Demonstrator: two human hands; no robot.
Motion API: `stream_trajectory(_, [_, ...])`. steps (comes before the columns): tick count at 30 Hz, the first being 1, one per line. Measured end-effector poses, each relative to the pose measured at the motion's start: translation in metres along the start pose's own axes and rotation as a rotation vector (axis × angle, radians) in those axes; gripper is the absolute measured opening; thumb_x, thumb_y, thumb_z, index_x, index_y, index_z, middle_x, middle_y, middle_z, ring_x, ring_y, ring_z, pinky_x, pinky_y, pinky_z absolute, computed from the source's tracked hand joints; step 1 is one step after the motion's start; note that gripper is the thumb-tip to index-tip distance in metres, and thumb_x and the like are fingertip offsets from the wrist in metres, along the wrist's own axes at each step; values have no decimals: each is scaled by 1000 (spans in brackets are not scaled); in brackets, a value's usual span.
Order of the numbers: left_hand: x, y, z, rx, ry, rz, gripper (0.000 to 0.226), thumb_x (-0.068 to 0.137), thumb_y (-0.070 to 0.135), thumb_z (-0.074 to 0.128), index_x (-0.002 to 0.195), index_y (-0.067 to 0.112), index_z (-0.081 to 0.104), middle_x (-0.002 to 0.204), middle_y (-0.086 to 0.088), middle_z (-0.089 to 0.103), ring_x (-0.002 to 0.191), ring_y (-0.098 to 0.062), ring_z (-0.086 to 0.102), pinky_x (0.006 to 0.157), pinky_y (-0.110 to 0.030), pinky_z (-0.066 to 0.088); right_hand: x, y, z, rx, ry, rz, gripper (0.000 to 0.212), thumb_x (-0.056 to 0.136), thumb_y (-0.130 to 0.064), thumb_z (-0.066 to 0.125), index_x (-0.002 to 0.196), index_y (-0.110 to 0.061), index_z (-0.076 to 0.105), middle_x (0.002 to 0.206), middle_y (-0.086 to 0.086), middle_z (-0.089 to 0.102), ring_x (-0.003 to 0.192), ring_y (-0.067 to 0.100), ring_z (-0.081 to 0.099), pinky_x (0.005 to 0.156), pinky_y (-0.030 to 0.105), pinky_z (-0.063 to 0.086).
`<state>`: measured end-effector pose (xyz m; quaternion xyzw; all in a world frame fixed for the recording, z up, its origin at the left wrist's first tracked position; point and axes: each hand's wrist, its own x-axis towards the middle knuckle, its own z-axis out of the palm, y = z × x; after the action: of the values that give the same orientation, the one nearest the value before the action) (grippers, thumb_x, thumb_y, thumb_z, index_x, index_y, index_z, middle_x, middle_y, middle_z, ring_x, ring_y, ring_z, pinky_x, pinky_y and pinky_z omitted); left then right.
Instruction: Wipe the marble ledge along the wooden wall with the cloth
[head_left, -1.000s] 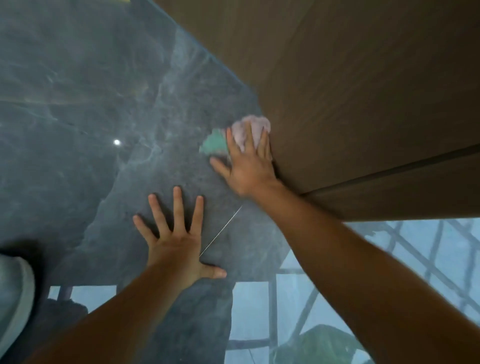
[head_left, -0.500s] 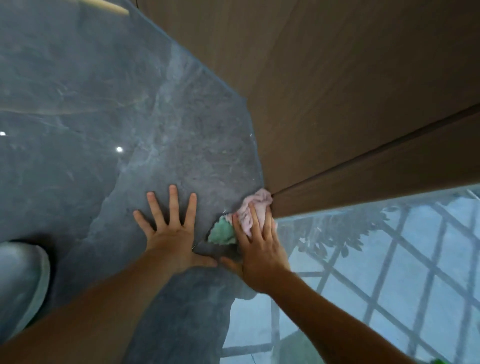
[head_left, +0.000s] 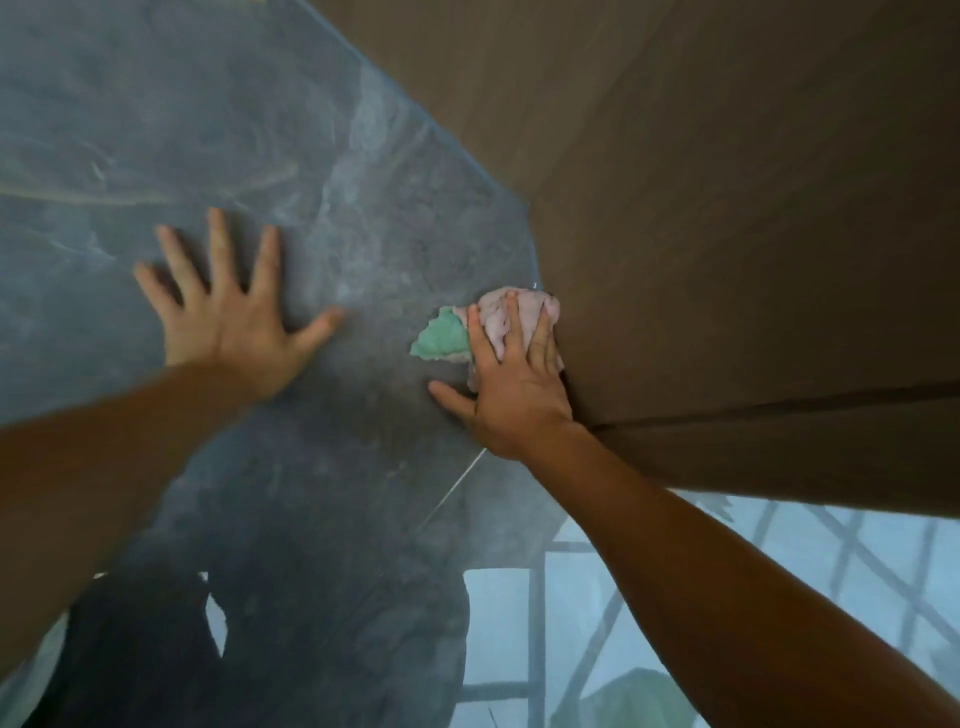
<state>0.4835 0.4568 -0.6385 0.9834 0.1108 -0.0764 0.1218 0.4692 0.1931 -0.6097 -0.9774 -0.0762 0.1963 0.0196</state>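
Flat-fingered right hand (head_left: 511, 384) presses cloth (head_left: 447, 338) against the wall (head_left: 727, 208); left hand (head_left: 228, 322), splayed at nine o'clock, braces on the ledge (head_left: 363, 208).

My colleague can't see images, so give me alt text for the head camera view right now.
A person's right hand presses a pink and green cloth onto a dark marble ledge, right against a wooden wall. The left hand rests flat on the marble, fingers spread.
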Motion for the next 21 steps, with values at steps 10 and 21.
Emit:
stream_trajectory(10, [34, 0, -3, 1, 57, -109, 97, 77, 87, 26, 156, 30, 16, 167, -17, 9, 149, -51, -3, 115, -74, 2, 132, -56, -41, 226, 158, 233, 95, 81, -79, 40, 155, -31, 6, 164, 15, -9, 142, 53, -20, 117, 63, -8])
stream_trajectory(21, [32, 3, -9, -3, -30, -134, 95, 77, 80, 29, 156, 27, 21, 166, -20, 11, 149, -52, -4, 115, -73, 0, 235, -157, -74, 538, 75, 781, 116, 72, -89, 24, 153, -15, -14, 149, 35, -35, 117, 67, -45, 98, 73, -29])
